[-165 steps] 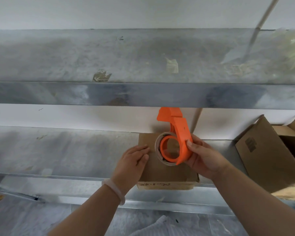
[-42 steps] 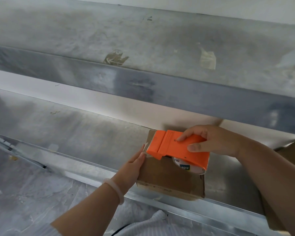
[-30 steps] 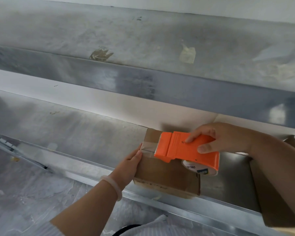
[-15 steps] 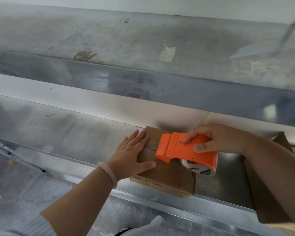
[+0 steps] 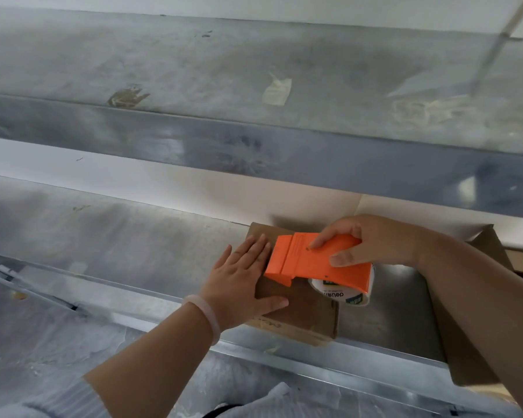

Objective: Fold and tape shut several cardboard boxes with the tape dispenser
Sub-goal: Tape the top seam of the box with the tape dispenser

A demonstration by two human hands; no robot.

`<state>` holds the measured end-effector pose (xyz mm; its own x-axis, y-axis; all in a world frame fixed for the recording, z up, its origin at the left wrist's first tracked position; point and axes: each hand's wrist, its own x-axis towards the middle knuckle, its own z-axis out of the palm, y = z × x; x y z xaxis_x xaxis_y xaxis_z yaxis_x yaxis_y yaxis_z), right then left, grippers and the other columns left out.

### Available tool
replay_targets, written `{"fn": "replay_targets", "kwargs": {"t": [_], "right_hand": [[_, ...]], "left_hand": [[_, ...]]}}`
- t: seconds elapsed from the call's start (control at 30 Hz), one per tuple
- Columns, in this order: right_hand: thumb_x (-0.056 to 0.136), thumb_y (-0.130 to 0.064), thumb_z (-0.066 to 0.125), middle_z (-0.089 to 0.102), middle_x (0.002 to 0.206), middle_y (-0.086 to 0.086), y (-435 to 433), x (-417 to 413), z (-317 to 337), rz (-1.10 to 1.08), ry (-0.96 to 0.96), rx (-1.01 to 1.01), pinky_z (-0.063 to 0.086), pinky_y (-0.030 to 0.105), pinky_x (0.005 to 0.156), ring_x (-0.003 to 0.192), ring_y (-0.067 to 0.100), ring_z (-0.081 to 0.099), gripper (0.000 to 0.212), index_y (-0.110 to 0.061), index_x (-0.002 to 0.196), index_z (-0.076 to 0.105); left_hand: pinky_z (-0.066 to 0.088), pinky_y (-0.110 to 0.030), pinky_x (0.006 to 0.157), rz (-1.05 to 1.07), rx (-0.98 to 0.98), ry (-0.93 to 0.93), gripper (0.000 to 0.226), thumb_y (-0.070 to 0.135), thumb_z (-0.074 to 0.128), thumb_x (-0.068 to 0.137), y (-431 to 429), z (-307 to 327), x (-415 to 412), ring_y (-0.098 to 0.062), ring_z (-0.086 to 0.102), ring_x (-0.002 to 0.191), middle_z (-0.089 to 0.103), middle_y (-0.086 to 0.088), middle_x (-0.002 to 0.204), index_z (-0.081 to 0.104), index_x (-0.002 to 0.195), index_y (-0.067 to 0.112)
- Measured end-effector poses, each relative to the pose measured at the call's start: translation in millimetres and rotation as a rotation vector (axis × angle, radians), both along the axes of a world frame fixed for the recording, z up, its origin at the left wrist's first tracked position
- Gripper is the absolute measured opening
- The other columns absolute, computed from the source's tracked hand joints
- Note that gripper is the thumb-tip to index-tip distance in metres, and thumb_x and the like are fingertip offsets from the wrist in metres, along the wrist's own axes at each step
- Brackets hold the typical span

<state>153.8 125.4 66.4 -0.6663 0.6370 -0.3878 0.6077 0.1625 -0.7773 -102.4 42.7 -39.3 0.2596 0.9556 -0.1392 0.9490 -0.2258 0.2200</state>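
A small closed cardboard box (image 5: pixel 307 312) sits at the front edge of a metal shelf (image 5: pixel 118 245). My left hand (image 5: pixel 242 282) lies flat on the box's left part, fingers straight, pressing down. My right hand (image 5: pixel 366 242) grips an orange tape dispenser (image 5: pixel 314 260) with a white tape roll (image 5: pixel 341 292) under it. The dispenser lies over the box top, its blade end pointing left, right beside my left fingers. The box's top seam is hidden under hand and dispenser.
An upper metal shelf (image 5: pixel 254 86) with tape scraps overhangs the work spot. A larger cardboard box (image 5: pixel 471 342) stands at the right, partly behind my right arm. Crinkled plastic sheeting (image 5: pixel 43 342) covers the area below the shelf's front rail.
My left hand went from holding the box's left side to lying flat on its top. The dispenser has been drawn a little to the right across the box.
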Motion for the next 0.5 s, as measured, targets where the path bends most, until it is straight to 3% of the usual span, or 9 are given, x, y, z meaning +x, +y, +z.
{"fn": "replay_targets", "kwargs": {"t": [0.23, 0.5], "right_hand": [[0.066, -0.055, 0.071, 0.059, 0.122, -0.016, -3, 8, -5, -0.024, 0.026, -0.041, 0.055, 0.041, 0.093, 0.109, 0.014, 0.062, 0.040, -0.054, 0.105, 0.066], [0.069, -0.042, 0.077, 0.064, 0.114, -0.015, -2, 39, 9, -0.042, -0.025, -0.036, 0.055, 0.026, 0.085, 0.101, 0.006, 0.064, 0.032, -0.054, 0.097, 0.069]], "left_hand": [[-0.009, -0.039, 0.121, 0.012, -0.009, -0.006, 0.113, 0.093, 0.011, 0.062, 0, 3, 1, 0.000, -0.024, 0.143, -0.018, 0.017, 0.158, -0.009, 0.154, 0.031], [-0.011, -0.037, 0.120, -0.017, -0.035, 0.019, 0.107, 0.088, 0.013, 0.067, 1, 6, -2, 0.000, -0.024, 0.142, -0.022, 0.018, 0.156, -0.009, 0.153, 0.029]]}}
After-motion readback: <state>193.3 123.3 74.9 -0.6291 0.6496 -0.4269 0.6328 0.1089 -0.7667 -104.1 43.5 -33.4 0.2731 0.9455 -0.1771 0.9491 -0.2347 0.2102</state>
